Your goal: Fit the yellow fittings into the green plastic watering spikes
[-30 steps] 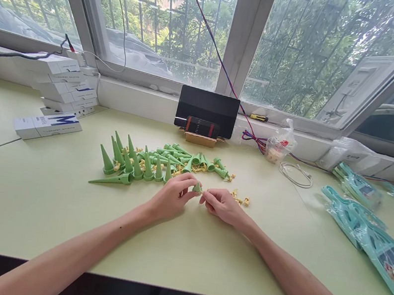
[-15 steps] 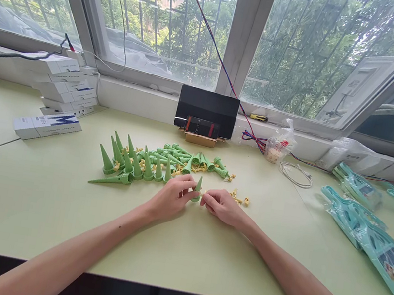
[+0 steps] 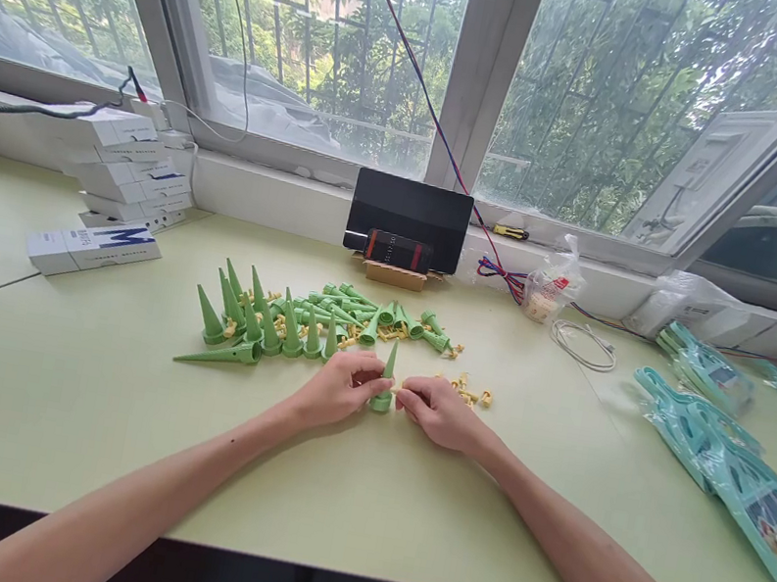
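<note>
Between my hands a green plastic cone-shaped spike [image 3: 389,363] stands upright, point up, its ribbed base low at the tabletop. The fingers and thumb of my left hand [image 3: 340,390] are closed around its left side. My right hand [image 3: 441,413] pinches a small yellow plastic piece [image 3: 398,391] against the spike's right side, mostly hidden by the fingertips. Behind my left hand several similar green spikes [image 3: 291,326] stand in rows, and one lying spike [image 3: 220,352] points left. Loose yellow pieces [image 3: 486,399] lie just beyond my right hand.
More green spikes [image 3: 342,303] lie heaped at the back among yellow pieces. A phone [image 3: 399,251] leans on a dark tablet [image 3: 411,200]. White boxes [image 3: 93,249] are at the left, teal bagged items [image 3: 725,457] at the right, and a coiled white cable [image 3: 582,345] behind.
The spike now stands taller in view, with its base showing below my left fingers. Both hands have shifted only slightly and keep their grips.
</note>
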Demonstrator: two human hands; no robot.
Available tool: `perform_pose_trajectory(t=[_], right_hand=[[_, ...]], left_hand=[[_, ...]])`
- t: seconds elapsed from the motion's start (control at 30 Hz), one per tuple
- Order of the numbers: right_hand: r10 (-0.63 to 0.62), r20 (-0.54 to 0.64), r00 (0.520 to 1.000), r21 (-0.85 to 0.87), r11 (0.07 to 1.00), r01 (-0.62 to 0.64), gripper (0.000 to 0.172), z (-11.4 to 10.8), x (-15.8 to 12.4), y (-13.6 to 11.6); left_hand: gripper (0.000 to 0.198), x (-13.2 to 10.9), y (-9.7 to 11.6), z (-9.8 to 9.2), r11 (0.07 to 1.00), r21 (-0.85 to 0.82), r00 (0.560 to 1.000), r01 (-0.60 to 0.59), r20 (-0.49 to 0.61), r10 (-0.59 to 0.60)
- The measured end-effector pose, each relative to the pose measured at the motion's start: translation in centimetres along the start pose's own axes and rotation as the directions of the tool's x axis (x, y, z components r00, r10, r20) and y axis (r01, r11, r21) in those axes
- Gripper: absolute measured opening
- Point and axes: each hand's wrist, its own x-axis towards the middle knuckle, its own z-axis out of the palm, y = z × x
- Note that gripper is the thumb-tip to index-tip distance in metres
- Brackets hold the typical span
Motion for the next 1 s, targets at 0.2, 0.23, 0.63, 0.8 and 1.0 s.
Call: perform_pose_trajectory(t=[0.2,0.23,0.63,0.8,1.0], right_hand=[[-0.041,-0.008,0.999,-0.042,0.998,0.041,0.031,0.21,0.00,0.10],[-0.047,-0.009,0.999,-0.053,0.998,0.047,0.032,0.23,-0.01,0.13],[-0.146,-0.039,0.989,-0.108,0.984,0.141,0.034,0.47,-0.08,0.68],[-0.194,-0.051,0.980,-0.175,0.968,0.182,0.035,0.47,-0.08,0.65],[-0.251,-0.059,0.966,-0.274,0.935,0.226,0.033,0.49,-0.08,0.46]], left_hand=[[0.031,-0.11,0.05,-0.04,0.967,-0.173,0.979,0.186,0.115,-0.167],[0.031,-0.13,0.07,-0.04,0.956,-0.200,0.972,0.217,0.137,-0.192],[0.030,-0.20,-0.10,-0.07,0.894,-0.295,0.936,0.338,0.204,-0.287],[0.030,-0.20,-0.37,0.06,0.873,-0.340,0.933,0.350,0.208,-0.293],[0.029,-0.25,-0.37,-0.04,0.835,-0.413,0.930,0.363,0.212,-0.299]])
